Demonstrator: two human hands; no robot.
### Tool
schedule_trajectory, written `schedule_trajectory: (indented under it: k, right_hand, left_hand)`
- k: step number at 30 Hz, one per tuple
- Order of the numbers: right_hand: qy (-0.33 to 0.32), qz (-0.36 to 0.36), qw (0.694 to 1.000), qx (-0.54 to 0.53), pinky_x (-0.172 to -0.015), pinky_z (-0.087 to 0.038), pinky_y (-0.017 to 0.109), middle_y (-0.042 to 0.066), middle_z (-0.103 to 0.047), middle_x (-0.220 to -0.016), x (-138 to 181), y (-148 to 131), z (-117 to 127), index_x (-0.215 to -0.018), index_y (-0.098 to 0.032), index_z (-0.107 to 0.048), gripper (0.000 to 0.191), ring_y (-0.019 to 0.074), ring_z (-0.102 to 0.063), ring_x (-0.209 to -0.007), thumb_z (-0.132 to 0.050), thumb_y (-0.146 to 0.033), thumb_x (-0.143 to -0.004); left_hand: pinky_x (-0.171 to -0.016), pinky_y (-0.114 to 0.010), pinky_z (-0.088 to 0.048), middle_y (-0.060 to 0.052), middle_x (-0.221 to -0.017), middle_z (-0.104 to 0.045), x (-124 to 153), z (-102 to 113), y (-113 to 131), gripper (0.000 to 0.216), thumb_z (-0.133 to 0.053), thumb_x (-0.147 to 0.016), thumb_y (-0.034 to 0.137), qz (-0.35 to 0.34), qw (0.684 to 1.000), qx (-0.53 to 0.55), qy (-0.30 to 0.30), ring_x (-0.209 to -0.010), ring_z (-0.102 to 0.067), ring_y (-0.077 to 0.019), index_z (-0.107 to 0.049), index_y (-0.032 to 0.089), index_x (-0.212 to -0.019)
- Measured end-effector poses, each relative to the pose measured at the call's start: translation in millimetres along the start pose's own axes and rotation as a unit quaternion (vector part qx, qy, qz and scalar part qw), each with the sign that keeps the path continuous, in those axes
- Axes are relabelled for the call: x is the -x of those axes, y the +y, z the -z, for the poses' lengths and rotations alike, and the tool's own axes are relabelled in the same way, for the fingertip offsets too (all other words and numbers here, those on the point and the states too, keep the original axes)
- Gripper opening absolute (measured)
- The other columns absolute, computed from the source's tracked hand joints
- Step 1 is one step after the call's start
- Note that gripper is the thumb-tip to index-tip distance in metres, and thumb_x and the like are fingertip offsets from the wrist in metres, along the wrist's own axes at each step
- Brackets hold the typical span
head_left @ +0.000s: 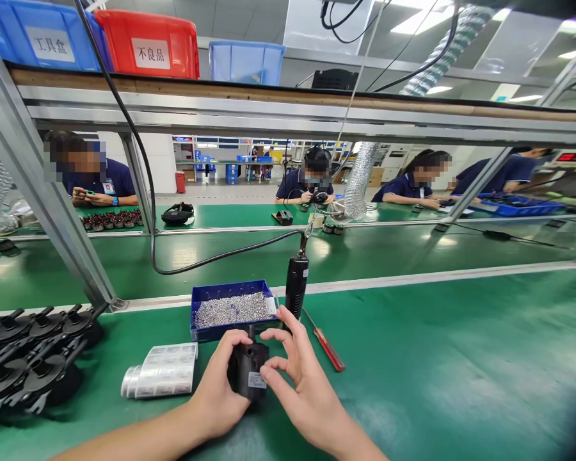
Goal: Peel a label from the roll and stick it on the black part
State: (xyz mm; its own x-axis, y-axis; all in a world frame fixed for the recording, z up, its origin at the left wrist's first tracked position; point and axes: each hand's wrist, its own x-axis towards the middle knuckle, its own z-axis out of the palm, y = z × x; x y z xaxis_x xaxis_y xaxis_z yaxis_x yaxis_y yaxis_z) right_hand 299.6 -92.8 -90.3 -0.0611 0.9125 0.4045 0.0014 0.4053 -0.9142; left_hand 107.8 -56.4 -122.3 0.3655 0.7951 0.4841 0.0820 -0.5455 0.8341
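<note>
- The left hand [219,384] is wrapped around a small black plastic part [248,371], gripping it from the left side and holding it upright just above the green table [436,371].
- The part is blocky and dark, with a short round stub sticking up from its top and a rounded opening on the upper face.
- A small white label [257,380] sits on the part's front face, near the bottom.
- The right hand [301,378] is at the part's right side; thumb and forefinger are pinched together at the label, the other fingers spread loosely upward.
- Just behind the hands stands a blue tray [230,309] filled with small silver screws.
- A black electric screwdriver [296,288] hangs upright on a cable right of the tray.
- A red-handled screwdriver [327,347] lies on the table right of the hands.
- A roll of white labels [160,371] lies left of the left hand.
- More black parts [29,358] are stacked at the far left.
- Other people sit at work across the line.
</note>
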Motion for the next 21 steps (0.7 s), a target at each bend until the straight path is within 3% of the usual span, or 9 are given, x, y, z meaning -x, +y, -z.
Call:
schedule_trajectory:
  k: [18, 21]
  right_hand:
    - [0.014, 0.045, 0.996, 0.081, -0.086, -0.072, 0.034, 0.012, -0.03, -0.168, 2.2, 1.8, -3.9, -0.173, -0.049, -0.029, 0.072, 0.0269, -0.061, -0.133, -0.057, -0.021, -0.113]
    - [0.012, 0.082, 0.99, 0.112, -0.082, -0.073, 0.033, 0.014, -0.029, -0.167, 5.7, 2.8, -4.1, -0.176, -0.046, -0.026, 0.074, 0.0279, -0.062, -0.134, -0.056, -0.02, -0.114]
  left_hand:
    - [-0.101, -0.035, -0.058, -0.007, -0.134, -0.061, -1.0, 0.2, 5.9, 0.054, -0.072, -0.087, 0.008, -0.008, 1.0, -0.005, -0.001, -0.124, -0.065, -0.0251, -0.054, 0.028, -0.134]
    - [-0.103, -0.036, -0.057, -0.007, -0.135, -0.06, -1.4, -0.2, 5.8, 0.051, -0.071, -0.09, 0.011, -0.014, 1.0, -0.008, -0.003, -0.124, -0.065, -0.0244, -0.052, 0.029, -0.134]
